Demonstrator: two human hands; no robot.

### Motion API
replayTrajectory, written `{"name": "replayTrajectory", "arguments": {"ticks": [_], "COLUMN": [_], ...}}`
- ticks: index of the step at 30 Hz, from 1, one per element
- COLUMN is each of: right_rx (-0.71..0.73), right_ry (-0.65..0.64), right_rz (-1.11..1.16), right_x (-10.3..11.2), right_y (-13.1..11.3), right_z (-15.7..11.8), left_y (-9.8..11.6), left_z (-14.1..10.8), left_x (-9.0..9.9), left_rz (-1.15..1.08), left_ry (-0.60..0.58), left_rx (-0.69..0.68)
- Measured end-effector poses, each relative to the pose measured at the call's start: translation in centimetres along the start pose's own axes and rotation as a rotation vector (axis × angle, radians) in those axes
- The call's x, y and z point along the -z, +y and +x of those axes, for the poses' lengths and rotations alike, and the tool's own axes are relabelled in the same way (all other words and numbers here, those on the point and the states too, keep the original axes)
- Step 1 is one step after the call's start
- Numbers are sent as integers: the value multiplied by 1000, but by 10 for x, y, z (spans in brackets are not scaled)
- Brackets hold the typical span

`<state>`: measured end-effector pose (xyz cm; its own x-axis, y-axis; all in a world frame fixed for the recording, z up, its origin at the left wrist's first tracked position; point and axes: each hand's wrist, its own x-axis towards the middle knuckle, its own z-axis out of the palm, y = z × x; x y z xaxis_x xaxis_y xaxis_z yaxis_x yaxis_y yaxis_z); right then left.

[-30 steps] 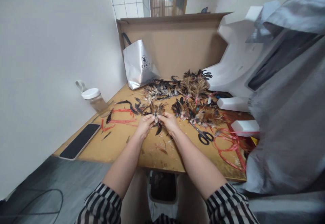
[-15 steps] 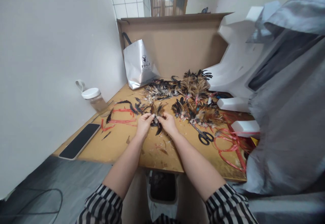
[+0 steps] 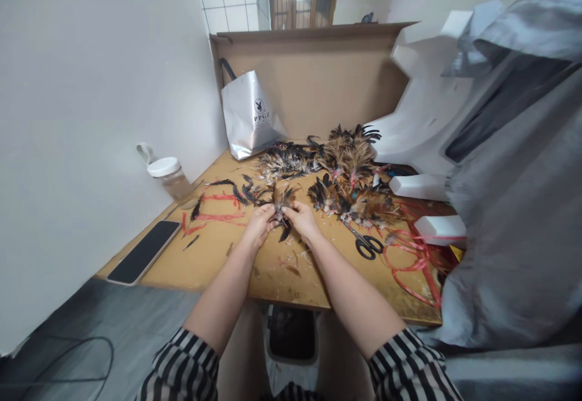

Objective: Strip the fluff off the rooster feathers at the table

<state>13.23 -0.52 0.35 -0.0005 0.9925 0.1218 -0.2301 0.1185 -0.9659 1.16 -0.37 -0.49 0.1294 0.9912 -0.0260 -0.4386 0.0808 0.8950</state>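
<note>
A small bundle of brown and black feathers [image 3: 280, 198] is pinched between both my hands above the wooden tabletop [image 3: 218, 261]. My left hand [image 3: 259, 224] grips it from the left, my right hand [image 3: 301, 219] from the right, fingertips almost touching. One dark feather [image 3: 285, 232] hangs below the bundle. Piles of similar feathers [image 3: 348, 177] lie just beyond my hands, with red plastic strips [image 3: 213, 207] to the left.
Black scissors [image 3: 366, 243] lie right of my right hand, beside loops of red strip [image 3: 411, 268]. A phone [image 3: 143, 252] rests at the left edge, a lidded jar [image 3: 169, 177] behind it. A white bag [image 3: 250, 116] leans on a cardboard panel [image 3: 318, 74]. Grey cloth [image 3: 513, 207] hangs right.
My hands have shifted slightly around the feather bundle, fingers working it; they stay in nearly the same place. Nothing else on the table has moved.
</note>
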Motion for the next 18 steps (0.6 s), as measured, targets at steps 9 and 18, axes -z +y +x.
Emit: {"name": "replayTrajectory", "arguments": {"ticks": [9, 18], "right_rx": [-2, -8], "right_ry": [4, 23], "right_rz": [-31, -36], "right_x": [-1, -2], "right_y": [-2, -3], "right_z": [-2, -2], "left_y": [-2, -4], "left_z": [3, 4], "left_x": [-1, 1], "left_rz": [199, 73], "left_ry": [54, 46], "left_rx": [-144, -92]}}
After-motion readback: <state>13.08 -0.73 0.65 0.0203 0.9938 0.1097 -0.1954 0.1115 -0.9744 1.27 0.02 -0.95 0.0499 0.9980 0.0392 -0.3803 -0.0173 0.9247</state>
